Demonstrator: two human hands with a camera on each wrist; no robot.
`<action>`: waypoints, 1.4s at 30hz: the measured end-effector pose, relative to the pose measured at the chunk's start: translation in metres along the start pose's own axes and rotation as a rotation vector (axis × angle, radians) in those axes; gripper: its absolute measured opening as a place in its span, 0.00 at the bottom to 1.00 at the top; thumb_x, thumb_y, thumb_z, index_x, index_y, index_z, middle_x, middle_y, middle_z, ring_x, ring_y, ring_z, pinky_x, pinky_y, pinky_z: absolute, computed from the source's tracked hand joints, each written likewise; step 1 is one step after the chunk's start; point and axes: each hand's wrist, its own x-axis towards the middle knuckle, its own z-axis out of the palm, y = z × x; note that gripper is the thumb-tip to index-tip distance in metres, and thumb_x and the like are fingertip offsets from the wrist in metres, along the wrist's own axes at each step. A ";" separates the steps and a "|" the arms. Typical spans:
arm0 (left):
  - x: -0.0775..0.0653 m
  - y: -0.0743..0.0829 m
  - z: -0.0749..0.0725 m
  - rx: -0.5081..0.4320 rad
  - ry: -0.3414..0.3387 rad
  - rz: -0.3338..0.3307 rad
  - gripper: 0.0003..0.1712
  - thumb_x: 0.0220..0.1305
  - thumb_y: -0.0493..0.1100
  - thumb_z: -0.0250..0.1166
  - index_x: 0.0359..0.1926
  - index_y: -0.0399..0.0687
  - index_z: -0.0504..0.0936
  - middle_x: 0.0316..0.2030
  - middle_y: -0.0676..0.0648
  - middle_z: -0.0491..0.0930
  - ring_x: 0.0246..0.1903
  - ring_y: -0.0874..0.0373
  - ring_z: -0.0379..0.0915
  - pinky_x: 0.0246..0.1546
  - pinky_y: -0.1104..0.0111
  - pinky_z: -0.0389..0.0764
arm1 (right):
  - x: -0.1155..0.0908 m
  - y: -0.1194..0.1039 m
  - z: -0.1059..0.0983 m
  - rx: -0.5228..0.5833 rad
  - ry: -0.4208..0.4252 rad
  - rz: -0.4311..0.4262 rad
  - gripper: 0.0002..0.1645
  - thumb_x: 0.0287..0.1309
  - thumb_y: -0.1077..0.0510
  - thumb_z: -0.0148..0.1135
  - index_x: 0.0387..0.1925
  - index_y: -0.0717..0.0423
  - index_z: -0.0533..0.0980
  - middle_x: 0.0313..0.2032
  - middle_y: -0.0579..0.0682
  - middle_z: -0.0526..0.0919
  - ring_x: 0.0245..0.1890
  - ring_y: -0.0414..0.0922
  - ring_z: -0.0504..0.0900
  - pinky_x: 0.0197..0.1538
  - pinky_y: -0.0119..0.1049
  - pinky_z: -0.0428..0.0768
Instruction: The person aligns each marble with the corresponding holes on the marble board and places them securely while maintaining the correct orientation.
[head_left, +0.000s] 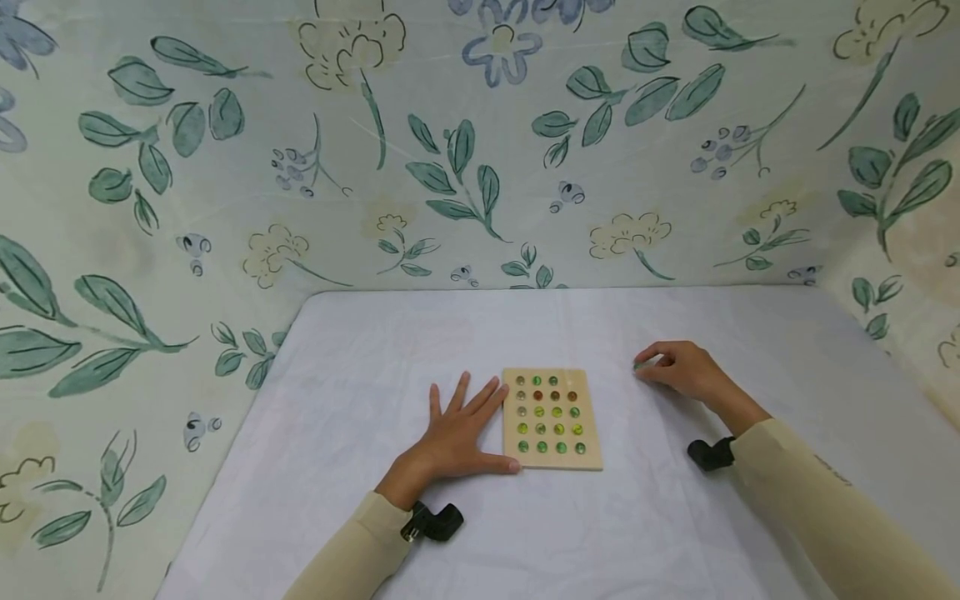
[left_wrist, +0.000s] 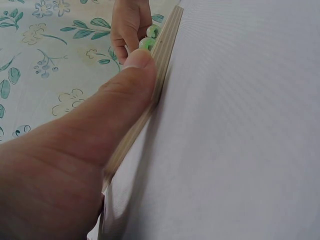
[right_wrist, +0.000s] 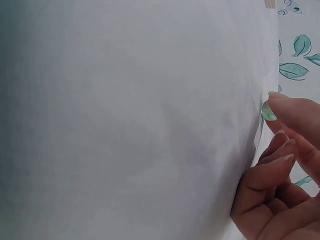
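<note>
A square wooden board [head_left: 591, 457] lies on the white cloth, with rows of glass marbles [head_left: 557, 412] in green, yellow, clear and reddish-brown. My left hand [head_left: 461, 437] is spread flat at the board's left side, fingers straight. Its thumb lies along the near edge, and in the left wrist view the thumb [left_wrist: 125, 95] touches the board's side [left_wrist: 167, 55] close to two green marbles [left_wrist: 146, 43]. To the right of the board, my right hand [head_left: 684, 369] pinches a single green marble [right_wrist: 268, 111] between thumb and forefinger, low at the cloth. Its other fingers are curled.
The white cloth [head_left: 375, 350] covers the table and has soft wrinkles. Behind it and at the sides hangs a floral curtain [head_left: 465, 208]. A black wrist camera [head_left: 442, 523] sits at the left wrist, and another black camera [head_left: 710, 454] at the right.
</note>
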 end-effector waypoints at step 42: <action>0.001 0.000 -0.001 -0.019 0.007 0.008 0.66 0.42 0.83 0.59 0.77 0.64 0.44 0.76 0.57 0.41 0.74 0.44 0.22 0.61 0.35 0.20 | 0.001 -0.013 -0.002 0.039 -0.036 -0.063 0.14 0.59 0.55 0.66 0.45 0.55 0.82 0.28 0.52 0.75 0.30 0.48 0.71 0.30 0.36 0.70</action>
